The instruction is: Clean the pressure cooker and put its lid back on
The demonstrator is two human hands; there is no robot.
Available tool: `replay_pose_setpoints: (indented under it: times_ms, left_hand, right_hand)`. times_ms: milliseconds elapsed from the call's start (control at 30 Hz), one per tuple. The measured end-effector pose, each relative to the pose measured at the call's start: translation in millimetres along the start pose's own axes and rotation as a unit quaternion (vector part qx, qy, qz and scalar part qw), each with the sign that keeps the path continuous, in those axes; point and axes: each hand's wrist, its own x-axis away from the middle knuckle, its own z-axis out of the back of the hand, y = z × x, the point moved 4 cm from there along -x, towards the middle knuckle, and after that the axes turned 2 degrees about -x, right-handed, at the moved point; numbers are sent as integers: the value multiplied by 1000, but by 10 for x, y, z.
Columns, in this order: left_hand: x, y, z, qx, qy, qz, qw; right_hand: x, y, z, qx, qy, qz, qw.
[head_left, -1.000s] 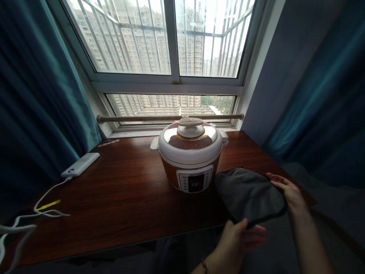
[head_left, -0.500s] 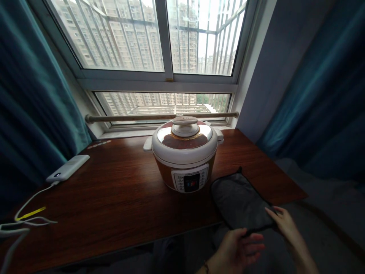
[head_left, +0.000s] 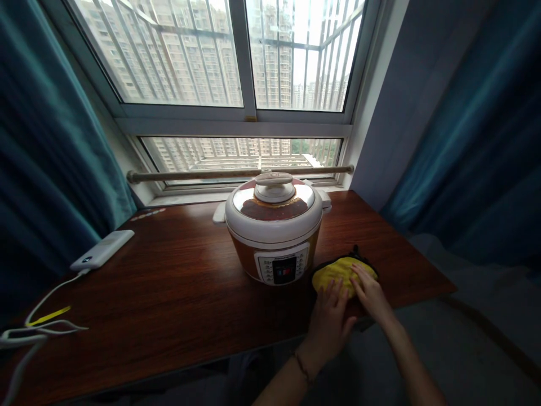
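Observation:
A cleaning cloth [head_left: 331, 274] with a dark edge lies folded on the table, its yellow side up, just right of the pressure cooker. My left hand [head_left: 330, 316] rests on its near part with fingers stretched out. On its right part lies my right hand [head_left: 371, 292], fingers also extended and pressing on the fabric. Neither hand grips it. The white and brown electric pressure cooker [head_left: 274, 231] stands upright with its lid on, its display lit and facing me. Beneath my hands, part of the cloth is hidden.
A brown wooden table [head_left: 169, 293] runs up to the window. At its left lie a white power bank [head_left: 102, 250], a white cable [head_left: 51, 293] and a yellow strip [head_left: 49, 316]. Blue curtains [head_left: 54, 129] hang on both sides. The table's front edge is close to my forearms.
The cloth was spread out with its grey side up and my hands at its near edge. Now it is folded over, yellow side showing, and both hands have moved forward and left onto it.

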Motion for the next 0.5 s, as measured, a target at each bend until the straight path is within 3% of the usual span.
replay_pose_setpoints:
  times_ms: [100,233,367,500]
  left_hand:
    - [35,-132,-93,-145,-14,12,989]
    - [-1,-239,-106,-207,-33,4,978]
    - [12,-176,-3,-214,-62,-36,974]
    - [156,-119,166,-219,-68,-36,973]
  right_hand:
    - [65,22,-199,87,-46,24,995]
    - [113,73,-300,184,-46,-11,982]
    - [143,149,-274,219,-33,-40,974]
    - [203,384,-71,223,-20,-86,971]
